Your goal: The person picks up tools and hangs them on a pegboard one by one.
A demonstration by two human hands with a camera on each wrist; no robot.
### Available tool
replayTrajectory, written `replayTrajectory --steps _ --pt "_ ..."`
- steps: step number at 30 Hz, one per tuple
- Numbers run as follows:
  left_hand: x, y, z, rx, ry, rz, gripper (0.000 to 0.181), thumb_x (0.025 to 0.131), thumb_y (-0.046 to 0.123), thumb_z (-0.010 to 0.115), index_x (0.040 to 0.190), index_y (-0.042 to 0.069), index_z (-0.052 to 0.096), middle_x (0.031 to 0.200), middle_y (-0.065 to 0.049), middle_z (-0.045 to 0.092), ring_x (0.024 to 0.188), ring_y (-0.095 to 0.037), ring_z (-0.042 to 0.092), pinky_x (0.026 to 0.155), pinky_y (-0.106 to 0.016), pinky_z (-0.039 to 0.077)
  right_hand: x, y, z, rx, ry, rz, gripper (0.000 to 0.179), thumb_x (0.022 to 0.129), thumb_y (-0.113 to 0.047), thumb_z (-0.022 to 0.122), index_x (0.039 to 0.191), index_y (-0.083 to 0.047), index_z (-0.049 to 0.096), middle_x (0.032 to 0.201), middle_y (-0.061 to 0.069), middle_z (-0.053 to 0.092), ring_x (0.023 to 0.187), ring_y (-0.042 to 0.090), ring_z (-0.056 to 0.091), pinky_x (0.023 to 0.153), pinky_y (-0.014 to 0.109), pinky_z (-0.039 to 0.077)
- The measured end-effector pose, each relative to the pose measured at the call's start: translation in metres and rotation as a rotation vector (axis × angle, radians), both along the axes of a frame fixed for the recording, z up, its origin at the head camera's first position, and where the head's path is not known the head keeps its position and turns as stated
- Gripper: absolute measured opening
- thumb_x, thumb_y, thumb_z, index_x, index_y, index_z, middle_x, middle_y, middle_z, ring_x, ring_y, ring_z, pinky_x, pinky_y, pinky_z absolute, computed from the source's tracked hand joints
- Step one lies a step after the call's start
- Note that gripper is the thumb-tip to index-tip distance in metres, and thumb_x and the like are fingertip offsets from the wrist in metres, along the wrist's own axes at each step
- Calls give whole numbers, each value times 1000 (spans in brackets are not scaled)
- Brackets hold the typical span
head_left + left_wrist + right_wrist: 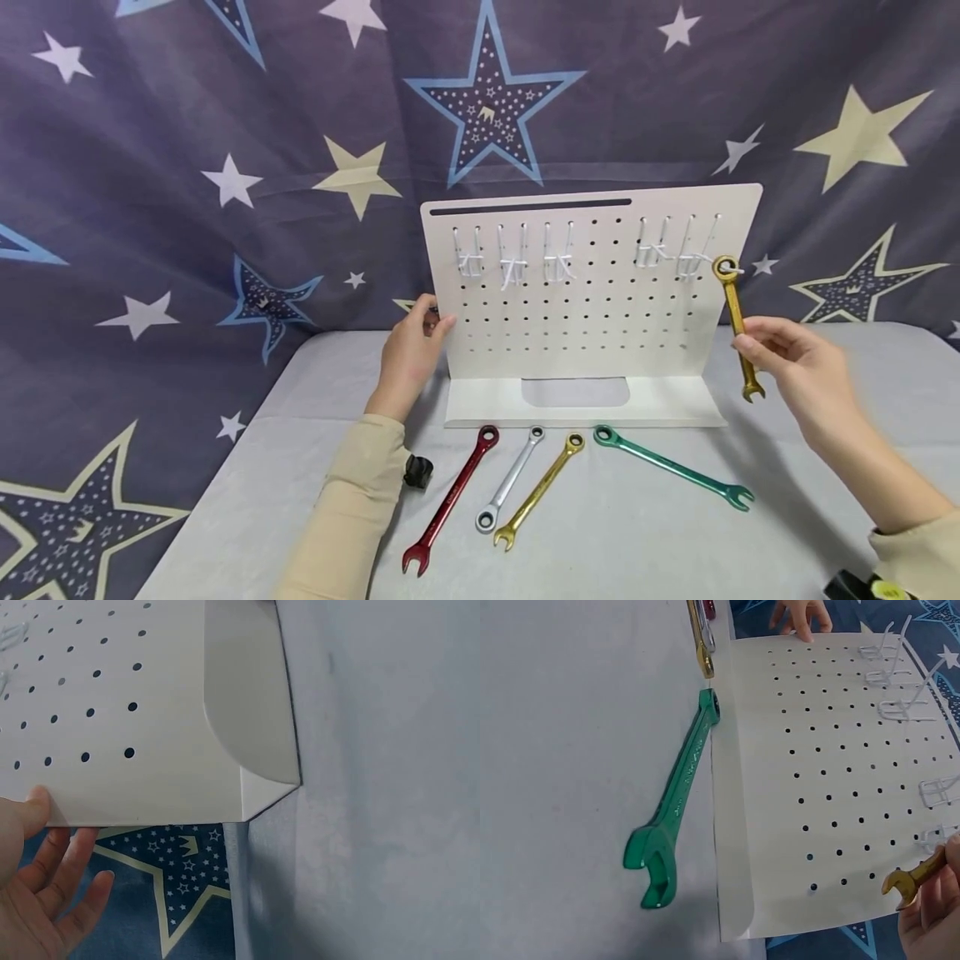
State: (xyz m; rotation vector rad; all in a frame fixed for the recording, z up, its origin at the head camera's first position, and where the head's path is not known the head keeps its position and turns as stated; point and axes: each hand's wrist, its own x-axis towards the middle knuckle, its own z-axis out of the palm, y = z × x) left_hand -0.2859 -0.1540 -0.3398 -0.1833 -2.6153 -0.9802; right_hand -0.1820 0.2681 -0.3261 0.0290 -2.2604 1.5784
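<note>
My left hand (411, 357) grips the left edge of a white pegboard (577, 333), thumb on the front face and fingers behind. In the left wrist view that thumb presses near the board's edge (150, 814). At the board's right side my right hand (802, 375) pinches a gold combination wrench (735, 312) between thumb and fingers. The wrench hangs nearly upright, ring end on top, and the tip of a white hook (693, 262) shows through the ring. Its open end (904, 885) points down past my fingers.
In front of the board lie a red wrench (452, 500), a silver wrench (512, 479), another gold wrench (542, 492) and a green wrench (671, 464). More white wire hooks (513, 267) stick out from the board. A star-patterned cloth (300, 208) hangs behind the grey-covered table (637, 550).
</note>
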Motion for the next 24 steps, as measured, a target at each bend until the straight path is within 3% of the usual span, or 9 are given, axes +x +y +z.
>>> replayTrajectory --steps 17,24 --pt "0 0 0 9 4 -3 31 100 35 60 123 15 55 106 -9 66 97 -27 63 80 -46 47 -21 -7 -7 58 -26 -67 5 99 -17 64 101 -22 64 80 -21 60 77 0 53 63 13 41" --pt "-2 0 -2 2 9 -9 31 100 35 60 122 15 55 104 -8 66 96 -27 63 80 -46 47 -30 -9 -10 3 2 -60 13 97 -12 65 97 -25 65 78 -21 60 74 -2 54 63 10 42"
